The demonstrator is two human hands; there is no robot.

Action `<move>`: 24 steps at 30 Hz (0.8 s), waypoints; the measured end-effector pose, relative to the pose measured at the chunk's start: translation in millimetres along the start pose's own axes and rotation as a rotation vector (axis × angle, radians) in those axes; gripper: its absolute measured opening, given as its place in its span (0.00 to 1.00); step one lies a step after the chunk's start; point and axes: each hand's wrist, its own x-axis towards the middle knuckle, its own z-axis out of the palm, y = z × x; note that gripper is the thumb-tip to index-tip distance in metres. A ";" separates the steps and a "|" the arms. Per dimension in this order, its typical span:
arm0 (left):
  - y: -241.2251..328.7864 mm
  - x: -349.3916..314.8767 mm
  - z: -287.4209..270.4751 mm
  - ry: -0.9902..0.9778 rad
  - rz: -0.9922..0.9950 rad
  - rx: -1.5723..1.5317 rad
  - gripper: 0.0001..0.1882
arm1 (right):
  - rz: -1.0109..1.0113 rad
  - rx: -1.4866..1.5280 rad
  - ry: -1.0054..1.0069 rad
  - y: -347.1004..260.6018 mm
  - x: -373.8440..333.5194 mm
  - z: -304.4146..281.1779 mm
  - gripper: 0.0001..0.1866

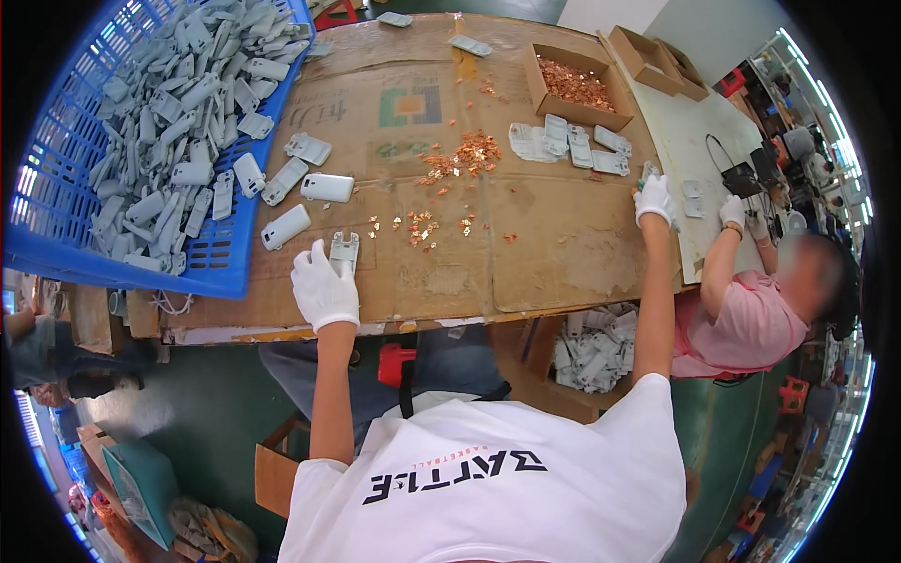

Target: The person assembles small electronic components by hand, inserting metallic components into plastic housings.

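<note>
My left hand [324, 289], in a white glove, has its fingers at a small light-grey plastic casing [344, 250] with a forked upper end, which lies near the front edge of the cardboard. Several similar white casings [285, 226] rest just beyond it. Far to the right, my gloved right hand [654, 201] is closed by the cardboard's right edge. A small grey-and-teal thing shows at its fingers; its kind is too small to make out. Between the hands, loose copper-coloured metal pieces [469, 155] are scattered in a pile and smaller clusters.
A blue plastic crate [246, 220] heaped with casings stands at left. An open box [615, 120] of copper pieces sits at the back right, behind several casings [579, 147]. To the right, a co-worker in pink [755, 310] works at the white tabletop [690, 141]. Below the table is a box of white parts [596, 347].
</note>
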 end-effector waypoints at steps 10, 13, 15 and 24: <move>-13.3 4.7 4.3 -0.322 -0.141 -0.339 0.17 | -1.131 0.675 0.038 -195.2 -120.3 -51.8 0.10; -24.8 -5.5 9.6 -0.400 -0.218 -0.476 0.18 | -1.232 0.704 0.069 -204.8 -116.9 -43.0 0.07; -29.9 -12.5 11.0 -0.216 -0.092 -0.706 0.24 | -1.274 0.644 0.033 -210.8 -112.6 -43.0 0.04; -24.8 -25.5 12.1 -0.390 -0.138 -1.304 0.35 | -1.014 0.293 -0.368 -224.2 -115.2 -71.1 0.07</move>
